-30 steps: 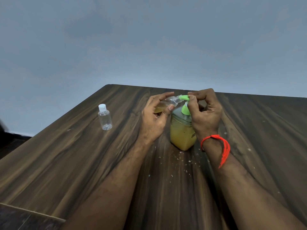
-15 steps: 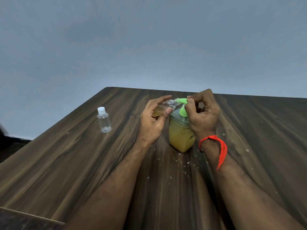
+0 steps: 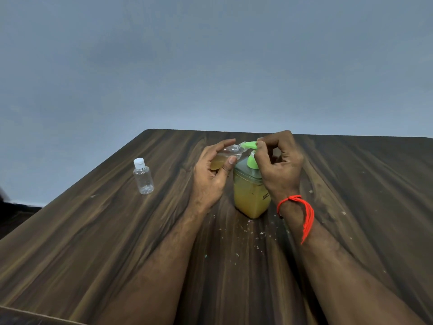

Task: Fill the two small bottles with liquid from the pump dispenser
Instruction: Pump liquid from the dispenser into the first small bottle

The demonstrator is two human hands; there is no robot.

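A square pump dispenser with yellow liquid and a green pump head stands at the table's middle. My right hand is closed over the pump head from the right, thumb against the green neck. My left hand holds a small clear bottle tilted on its side, its mouth against the green nozzle; yellow liquid sits in its lower part. A second small clear bottle, empty and with a white cap on, stands upright to the left, apart from both hands.
The dark wooden table has pale crumbs scattered in front of the dispenser. Its far edge runs just behind my hands, its left edge slants down to the lower left. A plain grey wall fills the background.
The pump head sits higher now than half a second ago, and my right fingers have lifted with it. My left hand still keeps the small bottle at the nozzle.
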